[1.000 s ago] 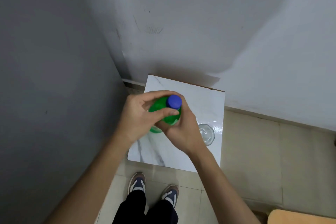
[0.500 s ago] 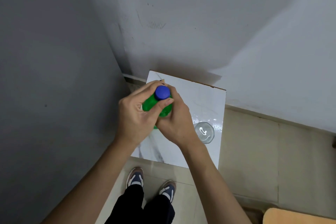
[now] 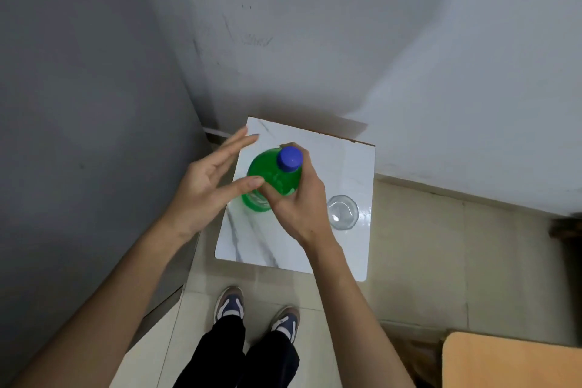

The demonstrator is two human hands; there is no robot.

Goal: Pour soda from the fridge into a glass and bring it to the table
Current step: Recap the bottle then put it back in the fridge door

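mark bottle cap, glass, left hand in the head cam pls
bottle cap [image 3: 290, 158], head view, centre of the blue top.
glass [image 3: 342, 212], head view, on its clear base seen through the rim.
left hand [image 3: 206, 183], head view, middle of the open palm.

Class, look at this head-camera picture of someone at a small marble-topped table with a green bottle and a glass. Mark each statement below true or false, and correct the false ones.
1. The blue cap is off the green bottle. False: it sits on the bottle's neck.
2. The right hand grips the bottle. True.
3. The left hand is wrapped around the cap. False: it is open, fingers spread, beside the bottle.
4. The glass stands on the table to the right of the bottle. True.
5. The glass is full of green soda. False: it looks clear and empty.
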